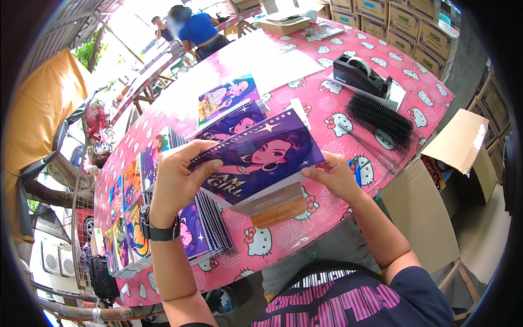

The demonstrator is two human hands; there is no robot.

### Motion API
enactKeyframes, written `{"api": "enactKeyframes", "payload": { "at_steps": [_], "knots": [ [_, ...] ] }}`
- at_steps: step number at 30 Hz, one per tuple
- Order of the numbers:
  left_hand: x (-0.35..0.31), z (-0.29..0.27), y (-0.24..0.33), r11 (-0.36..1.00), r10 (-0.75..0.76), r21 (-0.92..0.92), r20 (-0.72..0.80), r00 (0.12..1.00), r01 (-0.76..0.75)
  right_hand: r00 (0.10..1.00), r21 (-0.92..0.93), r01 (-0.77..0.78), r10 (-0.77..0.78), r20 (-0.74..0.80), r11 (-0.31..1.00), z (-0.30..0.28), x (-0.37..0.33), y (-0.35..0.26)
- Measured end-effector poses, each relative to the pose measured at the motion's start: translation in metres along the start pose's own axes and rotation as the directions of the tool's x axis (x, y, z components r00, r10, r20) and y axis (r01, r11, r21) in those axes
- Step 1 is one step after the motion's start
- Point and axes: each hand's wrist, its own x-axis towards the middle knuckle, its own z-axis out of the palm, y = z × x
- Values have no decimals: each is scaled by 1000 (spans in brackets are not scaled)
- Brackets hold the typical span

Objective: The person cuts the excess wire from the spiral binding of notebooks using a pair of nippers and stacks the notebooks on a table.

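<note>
A purple notebook [272, 152] with a drawn figure on its cover and a row of punched holes along its top edge is tilted up over the table. My left hand [185, 177] grips its left end, thumb on the cover. At its lower right corner, my right hand [332, 174] pinches the edge between thumb and fingers. White pages and a brown backing sheet [267, 203] show below the cover. Under them lies a wooden block [280, 211], partly hidden. Just beyond the held notebook lie a purple notebook [239, 119] and another colourful one [227, 98].
Stacks of notebooks [199, 231] stand at the left on the pink patterned tablecloth [259, 240]. To the right lie a pile of black spiral coils [381, 122] and a black tape dispenser [362, 76]. An open cardboard box [419, 212] stands beside the table; more boxes [403, 22] are stacked behind.
</note>
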Motion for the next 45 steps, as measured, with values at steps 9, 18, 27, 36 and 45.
{"api": "enactKeyframes", "payload": {
  "at_steps": [9, 18, 27, 36, 45],
  "knots": [
    [-2, -5, 30, 986, 43, 163, 5, 999, -43, 991, -40, 40, -45, -123, 998, 7, 6, -1],
    [4, 15, 18, 960, 45, 269, 142, 989, -82, 976, -31, -210, 212, 50, 977, -3, 1, 9],
    [-54, 92, 3, 884, -49, 467, 61, 997, 15, 996, -319, 85, -70, 58, 944, -12, -23, -11],
    [-77, 115, 4, 859, 21, 505, -201, 979, 85, 969, -477, 238, -238, 62, 846, 19, -27, 1],
    [-113, 156, 8, 863, 43, 494, -279, 959, 105, 915, -552, 313, -402, -44, 773, 22, -31, -29]
  ]
}}
